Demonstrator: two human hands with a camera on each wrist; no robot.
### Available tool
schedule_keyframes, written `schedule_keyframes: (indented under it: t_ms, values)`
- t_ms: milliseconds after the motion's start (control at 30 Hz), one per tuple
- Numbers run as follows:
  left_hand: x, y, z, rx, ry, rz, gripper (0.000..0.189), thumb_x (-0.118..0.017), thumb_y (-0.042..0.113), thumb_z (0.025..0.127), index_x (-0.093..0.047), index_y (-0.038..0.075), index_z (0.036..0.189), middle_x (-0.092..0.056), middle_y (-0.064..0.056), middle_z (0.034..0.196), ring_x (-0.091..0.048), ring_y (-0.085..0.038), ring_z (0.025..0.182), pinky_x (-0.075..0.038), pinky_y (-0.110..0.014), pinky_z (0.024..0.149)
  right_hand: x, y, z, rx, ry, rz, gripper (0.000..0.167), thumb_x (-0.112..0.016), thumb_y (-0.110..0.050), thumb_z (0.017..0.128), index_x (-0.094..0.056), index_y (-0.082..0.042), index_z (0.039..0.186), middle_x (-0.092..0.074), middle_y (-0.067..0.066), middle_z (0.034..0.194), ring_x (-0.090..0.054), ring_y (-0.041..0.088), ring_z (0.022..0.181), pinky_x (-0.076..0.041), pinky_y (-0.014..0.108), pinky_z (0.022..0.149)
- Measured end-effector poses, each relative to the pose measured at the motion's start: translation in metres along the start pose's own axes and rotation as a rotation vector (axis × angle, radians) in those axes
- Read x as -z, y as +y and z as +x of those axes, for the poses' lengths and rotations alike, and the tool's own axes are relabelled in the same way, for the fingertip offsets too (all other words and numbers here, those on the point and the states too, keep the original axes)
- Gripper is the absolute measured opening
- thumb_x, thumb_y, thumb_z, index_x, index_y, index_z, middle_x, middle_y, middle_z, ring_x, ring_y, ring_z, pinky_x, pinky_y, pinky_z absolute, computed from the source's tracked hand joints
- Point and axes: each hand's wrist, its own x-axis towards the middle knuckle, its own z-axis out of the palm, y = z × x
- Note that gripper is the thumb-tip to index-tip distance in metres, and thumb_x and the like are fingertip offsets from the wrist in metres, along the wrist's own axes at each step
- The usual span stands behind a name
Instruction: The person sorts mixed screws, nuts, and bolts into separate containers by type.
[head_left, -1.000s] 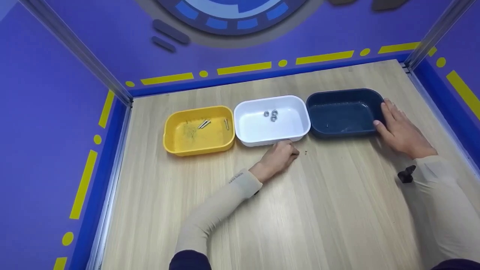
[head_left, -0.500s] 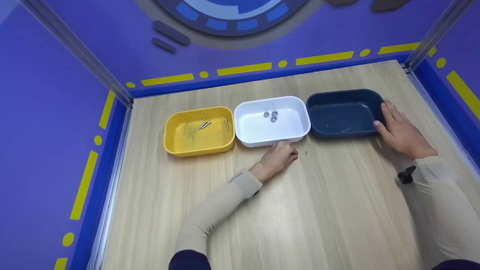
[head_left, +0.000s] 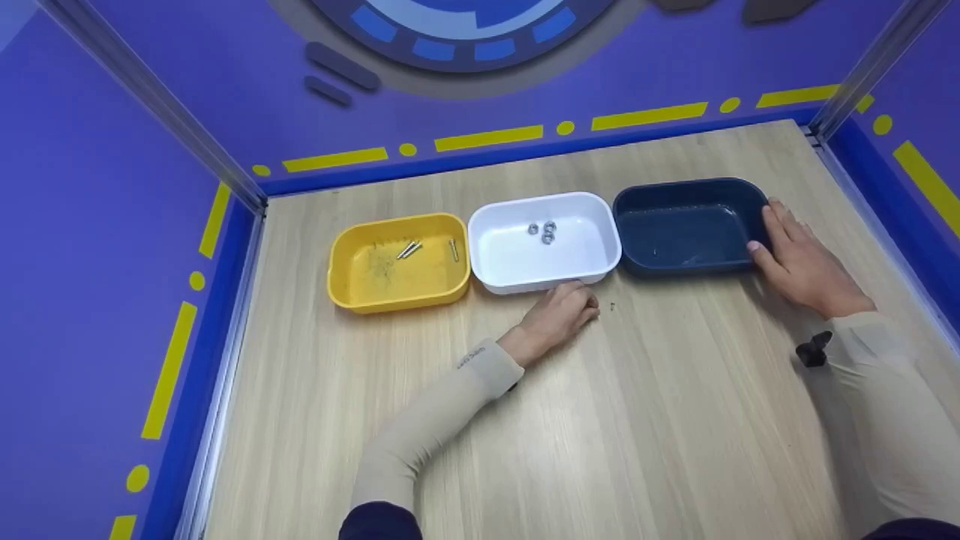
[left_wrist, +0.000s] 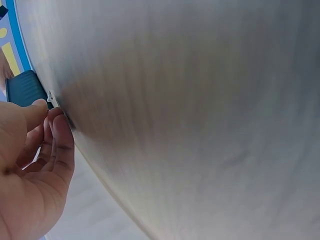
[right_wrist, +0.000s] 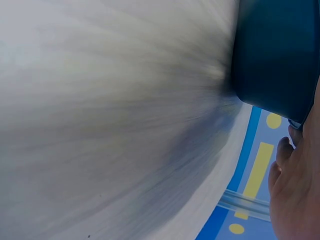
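Note:
In the head view my left hand is low over the wood table by the front wall of the white bin, its fingers curled. Just right of its fingertips a tiny metal piece shows on the tabletop; the left wrist view shows it as a small screw beyond the thumb tip. Thumb and forefinger meet closely there, and I cannot tell whether they pinch anything. My right hand rests against the right end of the dark blue bin, fingers fairly straight along it and thumb at the rim.
The white bin holds several metal nuts. Left of it, the yellow bin holds several screws. All three bins stand side by side in a row. Blue panels wall the table at the back and sides.

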Motion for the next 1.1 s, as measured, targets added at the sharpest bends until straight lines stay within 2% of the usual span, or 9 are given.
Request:
schedule_keyframes:
  t_ms: [233, 500, 667, 767, 1100]
  values:
    - [0.002, 0.007, 0.001, -0.002, -0.001, -0.017, 0.017, -0.067, 0.02, 0.107, -0.079, 0.009, 0.108, -0.075, -0.002, 0.109, -0.071, -0.016, 0.103, -0.058, -0.024, 0.092, 0.0, 0.002, 0.0, 0.011, 0.007, 0.003, 0.076, -0.035, -0.042, 0.116, -0.002, 0.0, 0.17, 0.004, 0.022, 0.179, 0.002, 0.042, 0.166, 0.004, 0.054, 0.137]
    - [0.009, 0.018, 0.008, -0.002, 0.001, -0.029, 0.017, -0.066, 0.02, 0.107, -0.08, 0.01, 0.111, -0.077, 0.0, 0.111, -0.072, -0.015, 0.103, -0.058, -0.021, 0.092, 0.0, 0.003, 0.0, -0.01, -0.003, -0.007, 0.078, -0.035, -0.044, 0.116, 0.001, 0.0, 0.17, 0.005, 0.021, 0.179, 0.002, 0.042, 0.167, 0.005, 0.053, 0.137]
    - [0.014, 0.024, 0.011, -0.031, 0.005, 0.005, 0.018, -0.066, 0.022, 0.108, -0.078, 0.01, 0.113, -0.074, -0.002, 0.113, -0.07, -0.014, 0.105, -0.056, -0.018, 0.094, -0.001, 0.003, 0.0, -0.004, 0.0, -0.003, 0.078, -0.035, -0.044, 0.116, 0.001, -0.001, 0.17, 0.005, 0.02, 0.18, 0.002, 0.041, 0.167, 0.005, 0.053, 0.137]
    - [0.017, 0.026, 0.013, -0.055, 0.028, 0.025, 0.018, -0.065, 0.023, 0.108, -0.078, 0.01, 0.111, -0.073, -0.001, 0.111, -0.069, -0.014, 0.103, -0.056, -0.017, 0.092, -0.001, 0.003, -0.001, -0.004, -0.002, -0.001, 0.078, -0.034, -0.045, 0.115, 0.001, -0.003, 0.171, 0.006, 0.019, 0.18, 0.003, 0.04, 0.167, 0.005, 0.052, 0.137]
    - [0.034, 0.036, 0.028, -0.11, 0.073, -0.009, 0.019, -0.064, 0.022, 0.109, -0.077, 0.009, 0.112, -0.071, -0.002, 0.108, -0.067, -0.012, 0.097, -0.055, -0.017, 0.086, 0.0, -0.001, -0.001, -0.002, -0.012, 0.003, 0.077, -0.032, -0.045, 0.115, 0.003, -0.004, 0.171, 0.008, 0.016, 0.18, 0.006, 0.039, 0.167, 0.008, 0.05, 0.136]
